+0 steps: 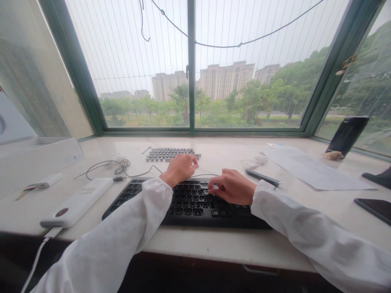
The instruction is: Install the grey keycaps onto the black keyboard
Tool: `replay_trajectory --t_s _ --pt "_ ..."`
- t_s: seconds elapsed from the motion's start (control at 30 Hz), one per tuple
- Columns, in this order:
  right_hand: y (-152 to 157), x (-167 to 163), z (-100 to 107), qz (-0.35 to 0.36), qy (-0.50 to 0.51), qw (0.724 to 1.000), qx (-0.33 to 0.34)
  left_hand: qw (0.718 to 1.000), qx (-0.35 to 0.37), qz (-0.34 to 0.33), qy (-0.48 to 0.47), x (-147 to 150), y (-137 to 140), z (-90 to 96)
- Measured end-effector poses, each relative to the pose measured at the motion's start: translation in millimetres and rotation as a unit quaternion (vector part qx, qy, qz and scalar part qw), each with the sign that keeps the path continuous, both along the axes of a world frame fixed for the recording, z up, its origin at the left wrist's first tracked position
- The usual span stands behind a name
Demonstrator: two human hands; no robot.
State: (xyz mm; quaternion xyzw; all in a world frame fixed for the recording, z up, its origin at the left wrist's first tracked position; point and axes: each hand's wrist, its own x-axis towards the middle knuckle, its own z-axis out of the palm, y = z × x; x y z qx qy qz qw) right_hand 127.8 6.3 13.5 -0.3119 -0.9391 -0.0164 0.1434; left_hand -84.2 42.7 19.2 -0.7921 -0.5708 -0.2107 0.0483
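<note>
A black keyboard point(188, 211) lies on the white sill in front of me, many of its key positions bare of caps. Behind it, several loose dark keycaps point(165, 154) are set out in rows. My left hand point(181, 167) reaches over the keyboard to the right end of these rows, its fingers curled in a pinch; whatever is between the fingertips is hidden. Over the right part of the keyboard, my right hand point(232, 187) is bent with thumb and forefinger close together near the upper keys. Anything it holds is too small to make out.
At left are a white power bank point(82, 199) with a cable, a coiled black cord point(122, 166) and a white box point(39, 162). At right lie a pen point(262, 178), paper sheets point(311, 167) and a phone point(375, 209); another dark device point(348, 136) leans by the window.
</note>
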Motion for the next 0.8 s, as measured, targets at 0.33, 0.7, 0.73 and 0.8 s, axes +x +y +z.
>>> replay_trajectory --t_s 0.33,0.7,0.73,0.8 --pt "0 0 1 -0.014 -0.008 1.0 -0.003 1.0 -0.001 0.0 -0.001 -1 1 -1.2" --pt "1 4 4 -0.028 0.014 0.999 -0.038 1.0 -0.003 0.028 0.001 -6 6 -1.4" --pt "3 5 4 -0.034 0.015 0.998 -0.046 0.999 -0.002 0.035 0.002 -8 7 -1.0" --pt "7 8 3 -0.037 0.037 0.997 -0.055 0.999 -0.002 0.051 0.005 -13 10 0.4"
